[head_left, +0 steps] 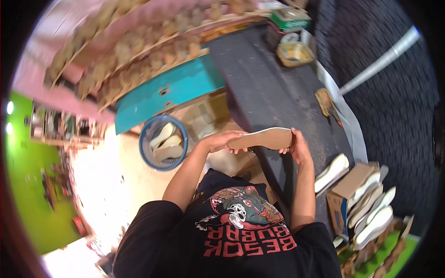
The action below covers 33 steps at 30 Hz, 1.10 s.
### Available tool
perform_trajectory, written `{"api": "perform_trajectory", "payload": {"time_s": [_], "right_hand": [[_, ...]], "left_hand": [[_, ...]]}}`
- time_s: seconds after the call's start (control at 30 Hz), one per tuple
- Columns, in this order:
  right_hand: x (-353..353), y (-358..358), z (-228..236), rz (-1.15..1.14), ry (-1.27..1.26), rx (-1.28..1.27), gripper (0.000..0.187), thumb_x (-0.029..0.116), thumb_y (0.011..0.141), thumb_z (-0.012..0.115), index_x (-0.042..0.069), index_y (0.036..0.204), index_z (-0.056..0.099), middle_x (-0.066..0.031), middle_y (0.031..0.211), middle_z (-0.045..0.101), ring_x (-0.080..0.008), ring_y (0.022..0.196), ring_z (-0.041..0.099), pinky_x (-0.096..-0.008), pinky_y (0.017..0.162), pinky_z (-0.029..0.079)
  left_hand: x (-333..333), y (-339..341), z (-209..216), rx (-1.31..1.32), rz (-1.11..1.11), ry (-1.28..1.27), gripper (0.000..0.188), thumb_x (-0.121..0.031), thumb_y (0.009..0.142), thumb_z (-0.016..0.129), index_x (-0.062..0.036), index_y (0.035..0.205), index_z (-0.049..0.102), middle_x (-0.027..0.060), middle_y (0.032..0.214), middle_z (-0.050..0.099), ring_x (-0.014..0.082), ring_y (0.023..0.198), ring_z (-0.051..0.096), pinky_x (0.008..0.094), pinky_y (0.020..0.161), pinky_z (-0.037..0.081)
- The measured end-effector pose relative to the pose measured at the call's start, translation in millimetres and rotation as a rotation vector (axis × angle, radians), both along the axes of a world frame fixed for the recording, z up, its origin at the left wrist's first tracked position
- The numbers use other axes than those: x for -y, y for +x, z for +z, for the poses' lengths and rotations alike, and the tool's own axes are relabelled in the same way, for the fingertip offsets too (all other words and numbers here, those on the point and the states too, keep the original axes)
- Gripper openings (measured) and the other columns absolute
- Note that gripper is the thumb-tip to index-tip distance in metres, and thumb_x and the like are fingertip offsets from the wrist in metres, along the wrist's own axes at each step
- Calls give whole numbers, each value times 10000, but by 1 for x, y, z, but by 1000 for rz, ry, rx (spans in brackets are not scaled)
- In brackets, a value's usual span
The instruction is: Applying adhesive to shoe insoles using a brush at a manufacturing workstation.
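A tan shoe insole [264,139] with a pale edge is stretched between my two hands, its flat brown face turned toward me. My left hand [221,141] is closed on one end, with the fingers under it and the thumb on top. At the other end my right hand [298,147] grips it, with fingertips showing below the edge. The insole is held up over the near side of a dark-covered table [259,88].
A blue basket [144,160] of insoles stands on the floor at left. On the table are a wicker basket [296,54], a brush [325,103] and a cardboard box [337,204] beside several white soles [376,226]. Shelves of shoe lasts [139,41] line the back.
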State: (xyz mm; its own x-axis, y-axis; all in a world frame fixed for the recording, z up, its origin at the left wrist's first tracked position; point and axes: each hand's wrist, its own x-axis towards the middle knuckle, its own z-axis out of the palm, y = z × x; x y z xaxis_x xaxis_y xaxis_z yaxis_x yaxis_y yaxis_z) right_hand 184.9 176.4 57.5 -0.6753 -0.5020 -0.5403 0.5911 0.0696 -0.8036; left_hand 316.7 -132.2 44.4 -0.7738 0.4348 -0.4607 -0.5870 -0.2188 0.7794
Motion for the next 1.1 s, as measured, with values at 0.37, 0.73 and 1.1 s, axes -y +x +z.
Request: {"api": "perform_trajectory", "payload": {"time_s": [0.37,0.73,1.1], "right_hand": [[209,74,-52,560,101,38,544,423,1022,386,-35,1209,611,-199,968,734,-304,696,724,-353,614,573],[338,202,-163,859,415,137,575,530,1060,470,49,1366,546,-105,1128,696,-221,937,681,-347,761,522],[395,169,-205,1546,131,-103,475,264,801,880,106,1155,607,-37,1135,653,-174,1100,592,-348,934,483]], "left_hand": [[120,199,-85,83,473,34,545,-372,1076,474,-113,1552,423,87,1103,706,116,799,599,247,673,462],[211,367,-183,347,585,249,598,-446,1046,542,-130,1538,415,72,1135,718,136,861,645,290,761,496],[253,369,-198,22,520,-355,553,-258,983,690,-134,1487,497,72,1264,662,171,1142,601,347,980,466]]}}
